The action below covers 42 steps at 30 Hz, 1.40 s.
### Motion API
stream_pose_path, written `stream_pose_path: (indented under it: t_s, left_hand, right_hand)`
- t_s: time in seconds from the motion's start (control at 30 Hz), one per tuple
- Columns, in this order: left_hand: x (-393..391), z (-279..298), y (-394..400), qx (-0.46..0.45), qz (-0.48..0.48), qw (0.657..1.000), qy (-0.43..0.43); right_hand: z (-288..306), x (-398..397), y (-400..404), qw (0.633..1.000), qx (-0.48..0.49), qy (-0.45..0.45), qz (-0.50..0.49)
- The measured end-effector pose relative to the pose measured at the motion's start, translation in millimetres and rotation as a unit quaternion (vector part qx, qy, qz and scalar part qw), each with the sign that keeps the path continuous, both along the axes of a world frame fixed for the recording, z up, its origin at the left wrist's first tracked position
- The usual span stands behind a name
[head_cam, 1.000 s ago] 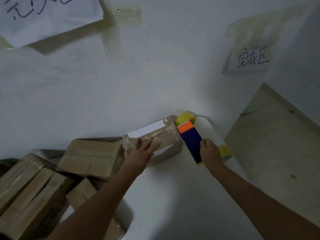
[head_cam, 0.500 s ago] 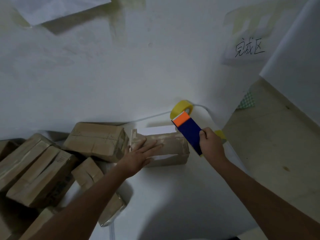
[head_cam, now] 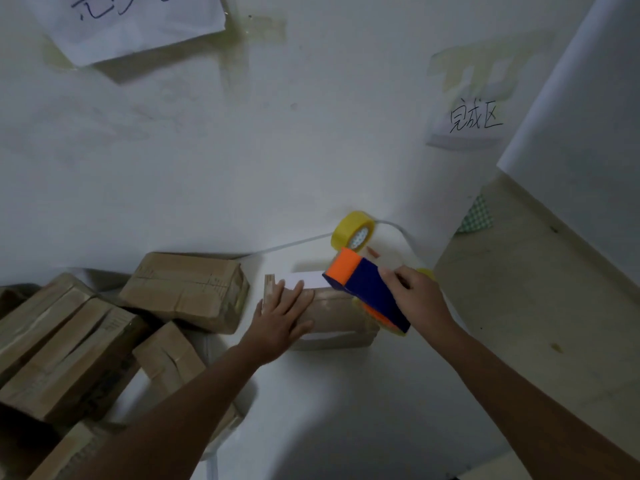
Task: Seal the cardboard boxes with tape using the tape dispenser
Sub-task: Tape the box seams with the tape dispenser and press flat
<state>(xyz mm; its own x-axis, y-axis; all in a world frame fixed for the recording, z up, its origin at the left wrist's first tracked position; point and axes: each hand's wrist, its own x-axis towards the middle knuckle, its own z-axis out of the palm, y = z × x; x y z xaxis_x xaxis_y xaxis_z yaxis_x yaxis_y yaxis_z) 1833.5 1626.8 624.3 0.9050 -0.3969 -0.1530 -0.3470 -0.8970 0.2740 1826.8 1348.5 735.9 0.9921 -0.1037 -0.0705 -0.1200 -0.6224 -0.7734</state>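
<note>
Taping step, frame centre: left hand [head_cam: 280, 318] flat, fingers straight on box [head_cam: 332, 306]; right hand [head_cam: 417, 299] grasping tape dispenser [head_cam: 367, 292] at box's right end. Next: steady pull along seam.

One handwritten label was legible. A white paper sheet [head_cam: 465, 128], taped to the wall at 2 o'clock in the head view, carried three black handwritten characters reading "完成区".

A second white sheet [head_cam: 135, 26], taped to the wall at 11 o'clock, carried black handwriting cut off by the top edge of the view; only the lower strokes showed, and they could not be read.

A cardboard box [head_cam: 187, 289] at 9 o'clock showed faint dark print marks on its top face, too small to read.
</note>
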Motion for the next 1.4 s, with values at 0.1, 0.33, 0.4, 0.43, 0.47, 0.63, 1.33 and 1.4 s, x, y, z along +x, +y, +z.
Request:
stream_pose_path:
  t_s: [0.1, 0.33, 0.4, 0.43, 0.47, 0.63, 1.33, 1.4]
  left_hand:
    - [-14.5, -1.3, -0.1, 0.009, -0.037, 0.999, -0.015]
    - [1.5, 7.5, -3.0, -0.012, -0.035, 0.999, 0.018]
    - [13.7, 10.5, -11.6, -0.006, 0.003, 1.0, 0.031]
    - [19.0, 11.3, -15.9, -0.002, 0.026, 0.999, 0.038]
    - [23.2, 10.5, -19.1, -0.001, 0.05, 0.998, 0.043]
    - [26.9, 1.7, -18.8, -0.017, 0.08, 0.995, 0.064]
    - [-23.8, 69.5, -40.3, -0.378, 0.314, 0.852, 0.182]
    - [-23.7, 76.3, -42.2, -0.47, 0.344, 0.756, 0.299]
  right_hand:
    - [4.5, -6.8, 8.9, 1.0, 0.002, -0.011, 0.016]
    - [-1.5, -11.4, 23.7, 0.999, 0.029, 0.01, 0.039]
    - [-3.3, -9.9, 21.1, 0.999, 0.031, 0.012, 0.026]
    - [-3.9, -9.3, 18.7, 0.999, 0.032, 0.016, 0.019]
    - [-4.0, -9.1, 15.8, 0.999, 0.035, 0.023, 0.012]
    - [-3.4, -10.6, 4.3, 0.999, 0.038, 0.026, 0.008]
    - [-20.8, -24.3, 9.1, 0.999, -0.001, -0.017, 0.03]
    - [-20.2, -25.1, 9.7, 0.999, -0.001, -0.019, 0.029]
